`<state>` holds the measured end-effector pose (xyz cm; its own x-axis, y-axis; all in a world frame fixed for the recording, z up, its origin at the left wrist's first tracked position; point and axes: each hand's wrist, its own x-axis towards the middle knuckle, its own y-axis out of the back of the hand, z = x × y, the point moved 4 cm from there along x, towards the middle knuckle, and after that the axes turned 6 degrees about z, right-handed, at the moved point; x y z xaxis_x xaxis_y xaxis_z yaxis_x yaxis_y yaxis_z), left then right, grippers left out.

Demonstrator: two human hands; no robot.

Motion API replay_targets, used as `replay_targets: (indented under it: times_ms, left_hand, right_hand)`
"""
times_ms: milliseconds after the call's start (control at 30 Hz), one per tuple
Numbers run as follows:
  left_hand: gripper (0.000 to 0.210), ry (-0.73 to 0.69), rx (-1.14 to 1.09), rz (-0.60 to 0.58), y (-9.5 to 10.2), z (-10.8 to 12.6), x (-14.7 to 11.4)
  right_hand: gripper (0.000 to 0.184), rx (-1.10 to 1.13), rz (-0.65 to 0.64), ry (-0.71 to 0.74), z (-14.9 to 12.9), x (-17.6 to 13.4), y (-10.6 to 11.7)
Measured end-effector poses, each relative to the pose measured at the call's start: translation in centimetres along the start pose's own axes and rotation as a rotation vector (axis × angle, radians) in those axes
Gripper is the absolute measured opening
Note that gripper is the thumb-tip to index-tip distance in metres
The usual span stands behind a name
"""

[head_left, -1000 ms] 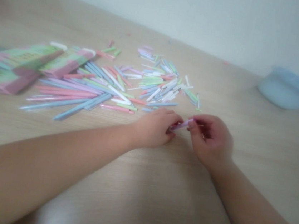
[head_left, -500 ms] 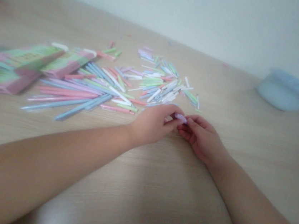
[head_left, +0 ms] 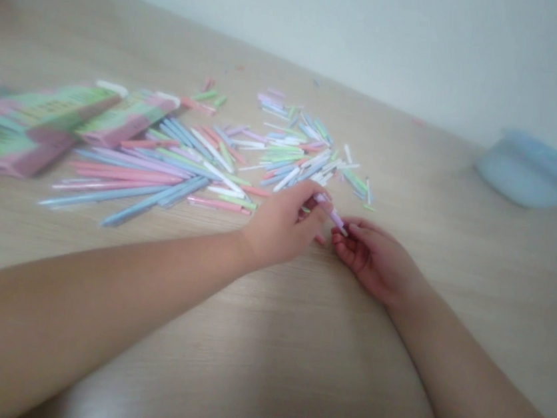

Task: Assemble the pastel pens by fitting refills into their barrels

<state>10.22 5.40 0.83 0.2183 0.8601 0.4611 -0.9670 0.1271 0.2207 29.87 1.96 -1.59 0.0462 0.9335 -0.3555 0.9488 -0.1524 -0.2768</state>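
My left hand [head_left: 290, 222] pinches a slim purple pen piece [head_left: 335, 219] between thumb and fingers. The piece slants down to the right, and its pale lower end meets the fingertips of my right hand [head_left: 376, 257]. The right fingers are curled, with the thumb at that end; blur hides the exact contact. A small pink piece [head_left: 320, 239] shows just under my left hand. Behind the hands lies a loose heap of short pen parts [head_left: 305, 155] in white, blue, green, pink and purple.
Longer pastel pens [head_left: 146, 177] lie fanned out on the wooden table [head_left: 240, 366] to the left. Pink and green boxes [head_left: 52, 116] are stacked at far left. Near the wall, at right, stands a pale blue bowl-like container [head_left: 534, 171]. Small scraps lie near the wall.
My left hand has shifted slightly up and left, and more of the purple piece shows between the hands. The right fingers have loosened a little. The pink piece has come into view.
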Motion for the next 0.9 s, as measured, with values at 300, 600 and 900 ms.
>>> replay_targets:
  times_ms: [300,600,900]
  left_hand:
    - [0.018,0.066,-0.124,-0.019,-0.23,-0.51,0.03]
    - [0.021,0.097,-0.24,-0.009,-0.28,-0.67,0.11]
    - [0.025,0.03,-0.144,0.139,0.42,-0.95,0.42]
  right_hand:
    - [0.01,-0.021,-0.023,0.017,-0.02,-0.34,-0.2]
    - [0.017,-0.046,0.008,0.034,0.08,-0.41,-0.33]
    - [0.019,-0.049,0.05,0.075,0.12,-0.52,-0.57]
